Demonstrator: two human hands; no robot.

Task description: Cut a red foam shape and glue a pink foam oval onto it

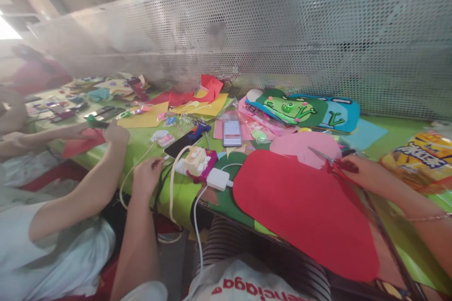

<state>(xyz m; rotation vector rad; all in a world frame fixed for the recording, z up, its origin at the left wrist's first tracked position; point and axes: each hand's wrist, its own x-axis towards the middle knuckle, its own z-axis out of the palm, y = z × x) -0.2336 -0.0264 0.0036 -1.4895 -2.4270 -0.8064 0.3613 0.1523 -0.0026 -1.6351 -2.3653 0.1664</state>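
Note:
My right hand is closed around the red handles of a pair of scissors. The blades point left over a pink paper sheet. A large red rounded sheet lies just below, overlapping the pink one and hanging past the table's front edge. My left hand is at the table edge, fingers curled in; what they hold, if anything, is too small to make out. To its right are black cables, a purple-and-cream power strip and a white charger.
A co-worker's hands hold green-handled scissors and red paper at left. A phone lies mid-table, with green and blue cutouts behind. A yellow snack bag is at right. A perforated metal panel stands along the back.

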